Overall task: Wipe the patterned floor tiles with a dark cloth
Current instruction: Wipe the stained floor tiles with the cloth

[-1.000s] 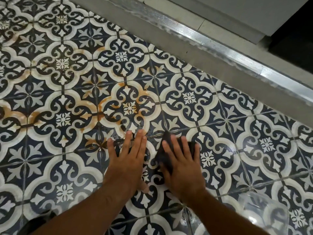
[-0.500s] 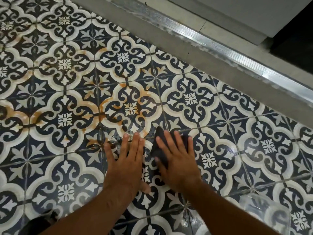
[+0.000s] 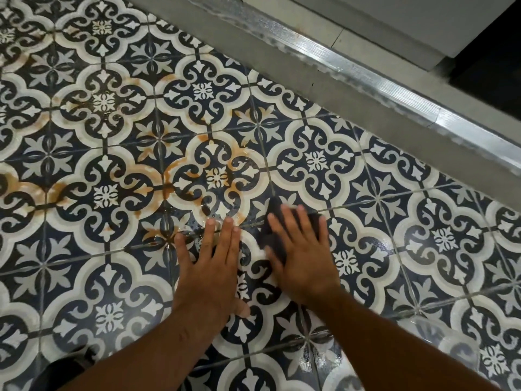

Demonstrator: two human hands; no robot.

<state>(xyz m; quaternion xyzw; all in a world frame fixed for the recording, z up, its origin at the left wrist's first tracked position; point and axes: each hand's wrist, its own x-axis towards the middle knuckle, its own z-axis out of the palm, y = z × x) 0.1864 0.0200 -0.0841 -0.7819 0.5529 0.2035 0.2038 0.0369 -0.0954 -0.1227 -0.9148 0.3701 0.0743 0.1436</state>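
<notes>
Head view: wiping patterned floor tiles [image 3: 315,162], both palms down.

Right hand [image 3: 303,253] pressed flat, fingers slightly spread, on dark cloth [image 3: 275,213] to hold it against wet tile; left hand [image 3: 210,268] just beside, flat and empty, fingers close, probably for support. Orange stains [image 3: 172,169] further left, not yet reached. Cloth mostly hidden under hand; clear container [image 3: 439,344] hard to make out.

Layout of the scene. Both hands lie flat on the floor tiles [image 3: 366,249], side by side near centre: left hand [image 3: 210,266] to the left, right hand [image 3: 303,259] to the right, resting on the cloth [image 3: 275,213]. A metal threshold strip [image 3: 366,74] runs across the far right. A clear container [image 3: 439,345] sits at near right.
</notes>
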